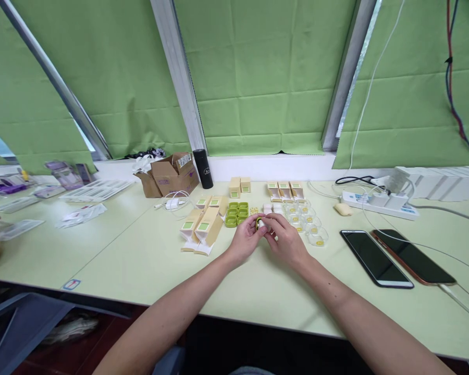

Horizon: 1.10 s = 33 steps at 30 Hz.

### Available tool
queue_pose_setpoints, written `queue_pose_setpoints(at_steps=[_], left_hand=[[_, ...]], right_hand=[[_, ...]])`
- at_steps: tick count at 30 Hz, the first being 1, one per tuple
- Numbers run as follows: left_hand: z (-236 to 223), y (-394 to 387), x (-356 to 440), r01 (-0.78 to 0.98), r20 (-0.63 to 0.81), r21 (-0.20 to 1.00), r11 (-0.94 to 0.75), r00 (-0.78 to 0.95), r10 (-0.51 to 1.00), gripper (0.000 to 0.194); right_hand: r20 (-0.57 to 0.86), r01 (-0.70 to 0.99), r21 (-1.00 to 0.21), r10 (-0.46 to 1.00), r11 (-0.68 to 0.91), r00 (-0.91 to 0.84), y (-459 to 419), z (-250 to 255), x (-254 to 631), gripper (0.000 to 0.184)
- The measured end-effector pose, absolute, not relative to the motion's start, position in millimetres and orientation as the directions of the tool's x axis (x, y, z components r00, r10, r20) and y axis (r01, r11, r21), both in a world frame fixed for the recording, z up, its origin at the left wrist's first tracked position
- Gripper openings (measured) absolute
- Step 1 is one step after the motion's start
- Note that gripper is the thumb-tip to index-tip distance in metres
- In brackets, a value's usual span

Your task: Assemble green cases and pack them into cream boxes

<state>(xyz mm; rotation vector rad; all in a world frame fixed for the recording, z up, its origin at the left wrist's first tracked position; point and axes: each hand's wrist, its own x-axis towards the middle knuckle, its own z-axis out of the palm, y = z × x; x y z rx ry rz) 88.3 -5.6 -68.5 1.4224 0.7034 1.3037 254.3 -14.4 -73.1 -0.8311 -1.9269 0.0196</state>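
I'm getting a bright, even feed, with daylight edging past the green blinds (263,78) on both sides of the black bottle (202,169). Wide-angle stretch tilts the window posts (180,73) around the bottle; in front and to its right, shadows are soft and the small held piece (259,224) lacks crispness.

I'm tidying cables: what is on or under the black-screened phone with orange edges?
A thin white cable crosses the far end of the orange-edged phone, which lies on the pale green tabletop. Whatever is underneath is covered.
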Motion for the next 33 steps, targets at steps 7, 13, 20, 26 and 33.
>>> queue_pose_setpoints(at_steps=[7,13,20,26,33], left_hand=[[-69.3,-4.7,88.8,-0.214,0.33,0.935,-0.283,0.234,0.915,0.054],[-69.4,-3.9,88.7,-0.216,0.335,0.934,-0.286,0.24,0.911,0.054],[-67.9,-4.7,89.7,-0.235,0.329,0.93,-0.282,0.19,0.925,0.055],[-66.0,-2.8,87.6,-0.281,0.26,0.94,-0.195,0.218,0.941,0.061],[-67.6,-0.7,85.9,-0.374,0.225,0.919,-0.125,0.237,0.945,0.068]], right_hand=[[0.786,0.546,-0.351,0.556,0.761,-0.27,-14.5,-72.6,254.1,0.039],[0.8,0.554,-0.326,0.536,0.766,-0.27,-15.1,-71.3,253.6,0.038],[0.792,0.534,-0.347,0.546,0.771,-0.274,-15.0,-70.5,254.8,0.043],[0.728,0.459,-0.472,0.627,0.752,-0.278,-16.1,-68.3,256.0,0.065],[0.708,0.408,-0.577,0.682,0.708,-0.184,-10.2,-71.1,255.8,0.05]])
